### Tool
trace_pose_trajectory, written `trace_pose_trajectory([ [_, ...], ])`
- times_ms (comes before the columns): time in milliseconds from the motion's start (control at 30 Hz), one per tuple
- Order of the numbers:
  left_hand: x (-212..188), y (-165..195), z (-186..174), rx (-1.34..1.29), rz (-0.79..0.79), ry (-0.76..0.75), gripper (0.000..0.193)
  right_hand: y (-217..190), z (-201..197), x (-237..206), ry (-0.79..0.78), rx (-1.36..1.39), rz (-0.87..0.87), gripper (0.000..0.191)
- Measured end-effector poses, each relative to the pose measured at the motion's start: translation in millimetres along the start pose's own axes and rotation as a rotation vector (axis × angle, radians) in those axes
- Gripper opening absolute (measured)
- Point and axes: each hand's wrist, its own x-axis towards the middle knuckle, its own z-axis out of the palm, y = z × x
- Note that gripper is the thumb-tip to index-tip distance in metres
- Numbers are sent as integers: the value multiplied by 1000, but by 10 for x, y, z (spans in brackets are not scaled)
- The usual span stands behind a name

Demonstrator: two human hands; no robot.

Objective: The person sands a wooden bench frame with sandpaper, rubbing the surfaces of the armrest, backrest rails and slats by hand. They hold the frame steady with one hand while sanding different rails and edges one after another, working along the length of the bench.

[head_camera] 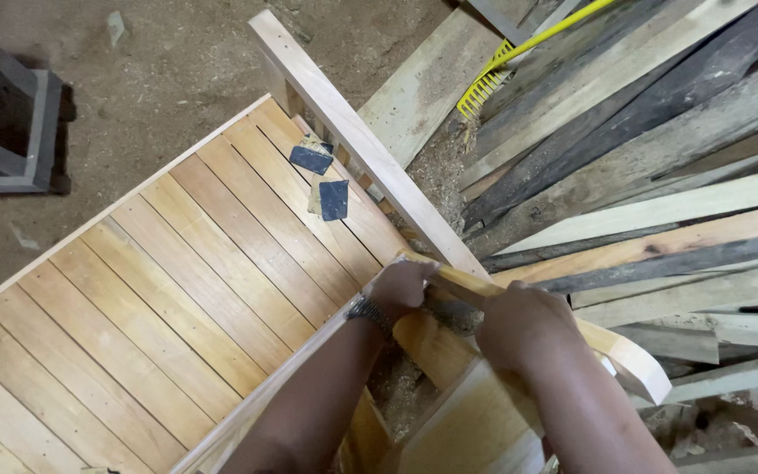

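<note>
Sawdust floor; hands on curved armrest, long axis upper-left to lower-right.

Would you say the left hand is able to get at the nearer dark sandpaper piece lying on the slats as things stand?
Probably yes: the left hand rests on the curved wooden piece, and only bare slats lie between it and the sandpaper piece.

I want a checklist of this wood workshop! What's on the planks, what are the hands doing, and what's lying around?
Surface: slatted wooden panel, pale rail along its edge.
Job's things: curved wooden piece, gripped at its near end.
Clutter: two dark sandpaper scraps on the slats.
Hands: left hand and right hand both closed on the curved piece; wristwatch on left.
Cables: nothing seen.
Surroundings: stacked planks, yellow rake, sawdust floor.
</note>
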Motion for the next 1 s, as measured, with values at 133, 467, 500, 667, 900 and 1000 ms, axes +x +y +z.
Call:
trace_pose_trajectory([
  [133, -9, -29, 22, -44, -29, 17, 34, 3, 20, -1, 42, -73, -51, 39],
  [467, -23, -54, 18, -200, 34, 84, 38, 23, 19, 20, 74, -63, -40, 38],
  [500, -20, -50, 13, -246, 2, 70, 33, 20, 21, 16, 62, -57, -33, 38],
  [667, -6, -4, -6, -122, 19, 81, 38, 23, 9, 1, 73, -71, -39, 38],
  [900, -40, 31, 27, -280, -50, 14, 29, -5, -21, -33, 96, -48, -33, 38],
  [1000, -19, 1, 44, -211, -7, 60, 30, -23, -35, -47, -57, -62, -3, 39],
])
